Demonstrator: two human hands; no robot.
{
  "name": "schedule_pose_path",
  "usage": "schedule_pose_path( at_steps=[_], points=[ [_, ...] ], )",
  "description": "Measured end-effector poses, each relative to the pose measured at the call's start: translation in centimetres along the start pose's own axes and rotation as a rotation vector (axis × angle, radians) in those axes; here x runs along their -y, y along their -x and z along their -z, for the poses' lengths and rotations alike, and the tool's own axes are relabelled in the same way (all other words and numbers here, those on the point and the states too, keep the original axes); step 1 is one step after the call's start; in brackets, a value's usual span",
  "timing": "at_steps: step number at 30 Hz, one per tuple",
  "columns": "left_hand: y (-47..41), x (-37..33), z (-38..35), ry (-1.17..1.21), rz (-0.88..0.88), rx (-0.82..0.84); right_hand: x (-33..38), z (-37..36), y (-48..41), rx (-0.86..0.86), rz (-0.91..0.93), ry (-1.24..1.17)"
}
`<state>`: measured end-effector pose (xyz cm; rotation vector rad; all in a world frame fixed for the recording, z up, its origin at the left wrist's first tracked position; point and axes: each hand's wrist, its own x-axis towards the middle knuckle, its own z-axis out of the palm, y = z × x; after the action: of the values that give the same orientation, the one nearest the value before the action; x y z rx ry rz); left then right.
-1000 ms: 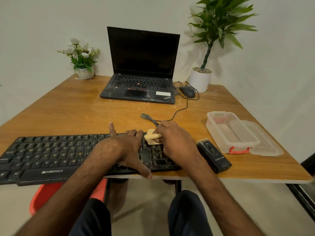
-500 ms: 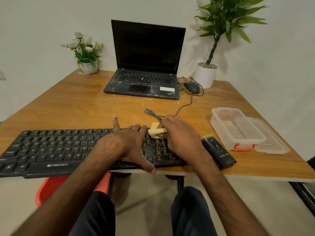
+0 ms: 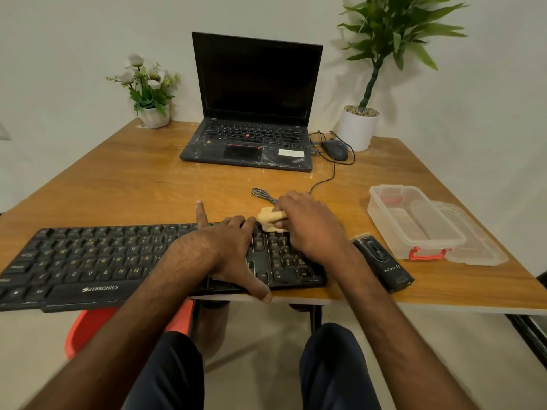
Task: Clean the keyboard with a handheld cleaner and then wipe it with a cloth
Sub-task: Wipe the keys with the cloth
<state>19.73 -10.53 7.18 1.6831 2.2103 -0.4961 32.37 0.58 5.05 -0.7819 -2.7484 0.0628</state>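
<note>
Keyboard: the black keyboard (image 3: 88, 261) lies along the near edge of the table (image 3: 133, 184), and its left end hangs out past the table's left side.
Cloth: the small beige cloth (image 3: 268, 218) sits on the far rows of keys at the keyboard's right end, bunched up and partly covered by your fingers.
Right hand: your right hand (image 3: 310, 226) grips the cloth, fingers curled over it, and presses it onto the keys.
Left hand: your left hand (image 3: 225, 250) holds the keyboard just left of the cloth. The index finger (image 3: 201, 214) points straight out past the far edge, the other fingers are curled on the far rows, and the thumb (image 3: 260, 291) hooks the near edge.
Handheld cleaner: the black handheld cleaner (image 3: 381, 261) lies flat on the table just beside the keyboard's right end, with neither hand on it.
Container: a clear plastic container (image 3: 414, 223) with a red latch stands right of the cleaner, its lid (image 3: 473, 247) lying against its right side.
Cable: a thin black cable (image 3: 322, 182) runs from a coil just beyond your right hand to the far right of the table.
Far side: an open laptop (image 3: 254, 113) with a dark screen sits at the far middle, with a mouse (image 3: 334, 149) to its right.
Plants: a tall potted plant (image 3: 358, 128) stands at the far right, and a small flowerpot (image 3: 154, 113) at the far left.
Below: a red chair (image 3: 88, 327) shows under the table's near edge.
</note>
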Motion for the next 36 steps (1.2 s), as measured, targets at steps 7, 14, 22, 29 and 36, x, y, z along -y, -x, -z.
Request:
schedule_pose_path(
  at_steps=[7,14,22,29,36],
  points=[
    [-0.1,-0.2,0.2,0.001,0.023,0.028,1.7,1.5,5.8,0.101,0.055,-0.049],
    [0.0,-0.2,0.2,-0.012,0.028,0.03,0.5,2.1,6.3,0.028,-0.135,-0.007],
    [-0.2,-0.1,0.0,-0.016,0.028,0.026,1.7,1.4,6.5,0.019,-0.19,-0.023],
    [-0.5,-0.2,0.0,-0.008,0.031,0.026,3.5,1.4,7.6,0.065,-0.108,-0.022],
    [-0.5,-0.4,-0.2,-0.026,0.034,0.013,3.3,1.6,6.9,-0.001,-0.223,0.041]
  ],
)
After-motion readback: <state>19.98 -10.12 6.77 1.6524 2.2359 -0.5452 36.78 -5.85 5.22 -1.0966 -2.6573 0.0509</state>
